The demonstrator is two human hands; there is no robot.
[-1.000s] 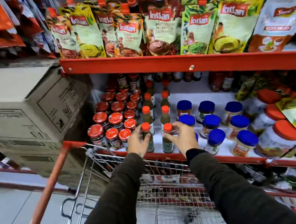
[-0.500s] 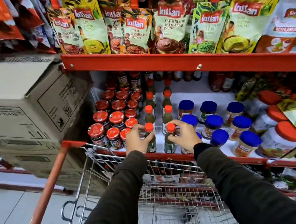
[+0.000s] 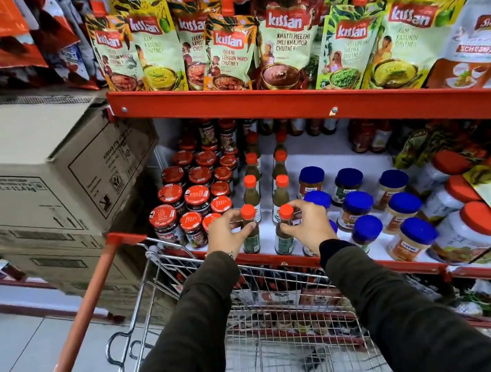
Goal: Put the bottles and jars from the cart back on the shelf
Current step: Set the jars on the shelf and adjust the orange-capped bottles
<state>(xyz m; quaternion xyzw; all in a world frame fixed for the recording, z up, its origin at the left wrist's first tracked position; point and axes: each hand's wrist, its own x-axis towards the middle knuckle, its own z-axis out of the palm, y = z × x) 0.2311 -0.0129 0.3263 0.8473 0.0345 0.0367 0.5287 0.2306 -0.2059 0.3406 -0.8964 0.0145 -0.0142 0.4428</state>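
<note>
The aisle floor was pale grey tile, clean, with a dull sheen from overhead light. Red metal racking lined the aisle; the upper shelf edge ran slanted across the view. Stacked brown cardboard cartons stood at the left end of the racking, printed labels facing outward. Spouted chutney pouches crowded the upper tier. Dark and orange packets hung at upper left.

Jars stand left on the shelf, bottles in the middle, tubs right; pouches above, cart in front, boxes left.
</note>
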